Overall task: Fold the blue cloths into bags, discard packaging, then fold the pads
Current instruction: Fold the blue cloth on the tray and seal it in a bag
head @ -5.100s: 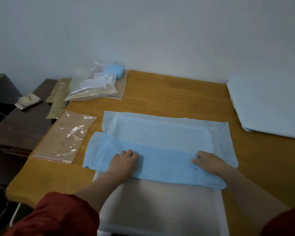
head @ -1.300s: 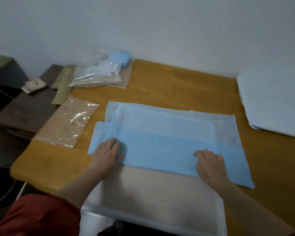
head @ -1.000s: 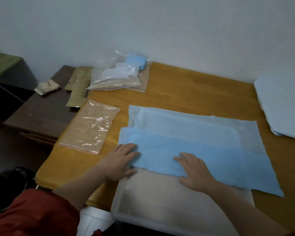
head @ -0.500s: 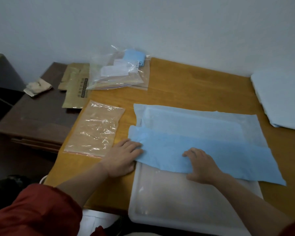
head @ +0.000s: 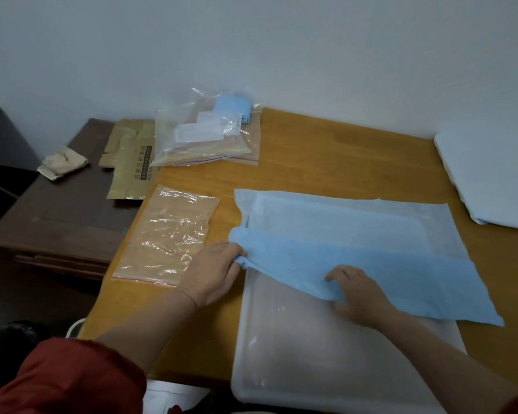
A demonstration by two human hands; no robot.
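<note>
1. While I watch through the head camera, the blue cloth [head: 368, 264] lies as a long folded band across the wooden tabletop [head: 326, 162], on top of a pale, larger pad [head: 350, 213] whose far half shows beyond it.
2. My left hand [head: 213, 273] is at the cloth's left end, its fingers [head: 237, 255] pinched together on the bunched corner, which is lifted slightly off the surface.
3. My right hand [head: 359, 294] is at the cloth's near edge around the middle; the fingers [head: 335, 276] curl over the fabric and the thumb goes under it, so they are clamped on that edge, which is raised off the sheet below.
4. The cloth's right end runs out flat toward the near right, past the pad's edge onto bare wood.
5. A whitish translucent sheet [head: 326, 369], glossy like plastic film, covers the near part of the tabletop under both hands and overhangs the front edge.
6. An empty zip bag [head: 168, 234] lies flat just left of my left hand, apart from the cloth.
7. Farther back, near the wall, a filled clear bag [head: 204, 135] holds a folded blue cloth and some white pieces.
8. A flattened brown cardboard piece [head: 132, 162] rests at the left edge, partly on a dark lower cabinet [head: 48, 216], where a small crumpled beige wad [head: 63, 162] also sits.
9. A stack of pale folded pads [head: 491, 174] sits at the far right, well apart from the cloth.
10. Red sleeves [head: 66, 380] cover both my forearms near the frame's bottom.
</note>
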